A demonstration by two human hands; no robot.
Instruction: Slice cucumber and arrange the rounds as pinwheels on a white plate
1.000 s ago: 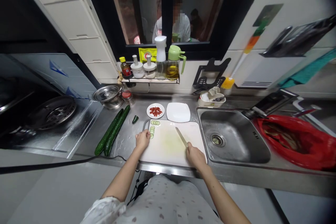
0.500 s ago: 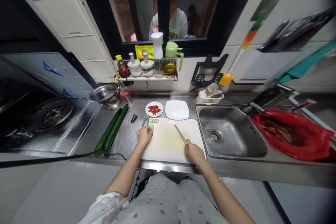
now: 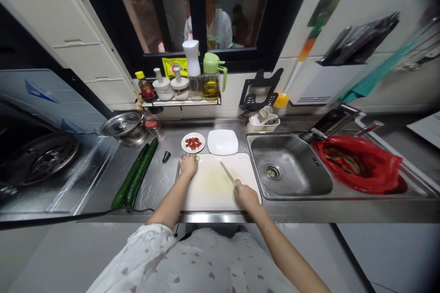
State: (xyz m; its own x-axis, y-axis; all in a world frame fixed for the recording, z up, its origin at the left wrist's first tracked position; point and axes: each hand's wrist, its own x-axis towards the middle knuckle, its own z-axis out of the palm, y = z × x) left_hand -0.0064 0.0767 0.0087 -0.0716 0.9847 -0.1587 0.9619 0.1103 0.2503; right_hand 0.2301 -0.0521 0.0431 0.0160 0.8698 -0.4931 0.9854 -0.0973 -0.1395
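My left hand point(image 3: 188, 165) is at the upper left corner of the white cutting board point(image 3: 202, 194), its fingers curled down over the cucumber slices there. One pale green cucumber slice point(image 3: 197, 158) shows beside the fingertips; the hand hides the others. In my right hand point(image 3: 246, 196) is the handle of a knife point(image 3: 227, 173), whose blade points up and left above the board. Behind the board stand a small plate of chopped red pieces point(image 3: 193, 143) and a white square dish point(image 3: 222, 142).
Two whole cucumbers point(image 3: 139, 176) and a cucumber end point(image 3: 166, 157) lie left of the board. A steel pot point(image 3: 125, 128) stands behind them. To the right are the sink point(image 3: 292, 165) and a red plastic bag point(image 3: 364, 165). A cable point(image 3: 85, 215) crosses the counter's front left.
My left hand has moved forward along the board's left edge and now covers most of the cucumber slices. The right hand keeps the knife in about the same place. The view has shifted right.
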